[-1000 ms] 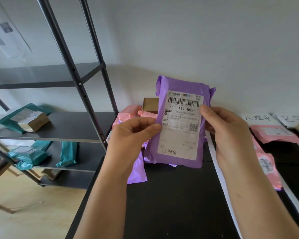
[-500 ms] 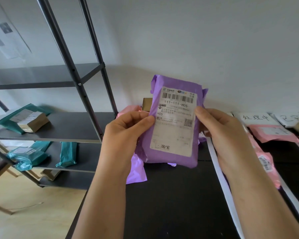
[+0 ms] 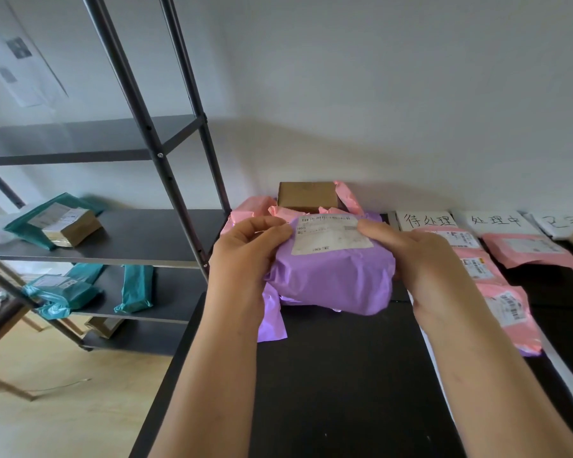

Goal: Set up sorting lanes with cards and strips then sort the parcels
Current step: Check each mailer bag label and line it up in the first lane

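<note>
I hold a purple parcel (image 3: 331,276) with a white shipping label above the black table (image 3: 338,375). My left hand (image 3: 245,256) grips its left edge, thumb on the label. My right hand (image 3: 417,259) grips its right edge. The parcel lies tilted back, label facing up. Behind it a heap of pink parcels (image 3: 255,209) and a brown box (image 3: 306,196) sits against the wall. White lane cards (image 3: 425,220) (image 3: 495,221) with handwriting stand at the back right. A white strip (image 3: 439,358) runs down the table. Pink parcels (image 3: 503,292) (image 3: 526,247) lie in the lanes.
A dark metal shelf rack (image 3: 153,150) stands left of the table. Teal parcels (image 3: 47,219) (image 3: 136,289) and a small brown box (image 3: 73,228) lie on its shelves. Another purple parcel (image 3: 272,322) lies under the held one. Wooden floor shows at lower left.
The purple parcel has gone from upright with its label facing me to tilted back and lower over the table. Both hands keep their grip on its sides.
</note>
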